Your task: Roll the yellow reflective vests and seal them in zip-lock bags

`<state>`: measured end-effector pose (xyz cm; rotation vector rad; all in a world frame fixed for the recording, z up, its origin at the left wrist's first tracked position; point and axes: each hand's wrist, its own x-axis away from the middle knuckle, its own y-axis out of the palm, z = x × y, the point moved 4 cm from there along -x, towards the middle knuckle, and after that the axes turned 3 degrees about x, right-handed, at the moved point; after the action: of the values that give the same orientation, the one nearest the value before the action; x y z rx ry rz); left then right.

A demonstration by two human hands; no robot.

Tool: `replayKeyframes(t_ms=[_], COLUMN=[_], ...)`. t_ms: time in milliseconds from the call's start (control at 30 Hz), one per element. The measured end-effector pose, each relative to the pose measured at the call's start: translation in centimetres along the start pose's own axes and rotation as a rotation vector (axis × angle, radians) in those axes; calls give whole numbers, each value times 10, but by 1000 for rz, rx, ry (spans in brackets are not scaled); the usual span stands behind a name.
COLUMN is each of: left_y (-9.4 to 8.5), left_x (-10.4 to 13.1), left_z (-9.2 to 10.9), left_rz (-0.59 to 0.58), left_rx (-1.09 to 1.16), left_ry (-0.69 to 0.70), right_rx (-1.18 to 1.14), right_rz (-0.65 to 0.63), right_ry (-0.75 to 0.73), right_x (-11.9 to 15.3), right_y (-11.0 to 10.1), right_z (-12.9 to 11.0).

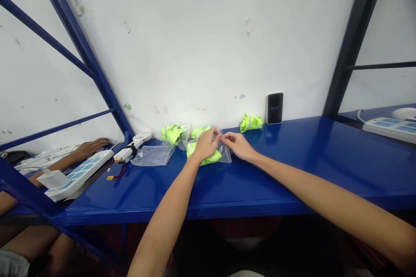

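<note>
A clear plastic zip bag [226, 154] with a folded neon-yellow reflective item [212, 158] inside lies on the blue table. My left hand [206, 142] pinches the bag's top edge. Close beside it, my right hand [238, 145] pinches the same edge near its corner, fingertips nearly meeting the left ones. Behind my left hand, another neon-yellow bundle [198, 132] is partly hidden. To the left sits a bagged neon-yellow bundle [173, 133], with a flat clear bag [152, 156] in front of it. A loose neon-yellow bundle [251, 123] rests against the wall.
A small black-faced clock [274, 108] stands at the wall. Left on the blue table [292, 169] are a white handheld fan [142, 137] and a wired connector [112, 177]. Power strips [81, 173] flank both sides. Another person's hand [92, 147] is beyond the left blue frame [94, 65].
</note>
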<state>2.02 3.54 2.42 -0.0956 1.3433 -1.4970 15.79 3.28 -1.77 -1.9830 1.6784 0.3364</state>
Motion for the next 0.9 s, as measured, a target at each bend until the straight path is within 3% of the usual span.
replayKeyframes(t_ms=[433, 900], left_y=[-6, -24], left_x=[2, 0], left_z=[6, -10], left_rz=[141, 240], left_rx=[-177, -115], left_ry=[27, -82], right_rx=[70, 277], right_rz=[48, -48], right_ry=[-61, -73], right_x=[-2, 4], right_y=[-1, 5], right_z=[-10, -5])
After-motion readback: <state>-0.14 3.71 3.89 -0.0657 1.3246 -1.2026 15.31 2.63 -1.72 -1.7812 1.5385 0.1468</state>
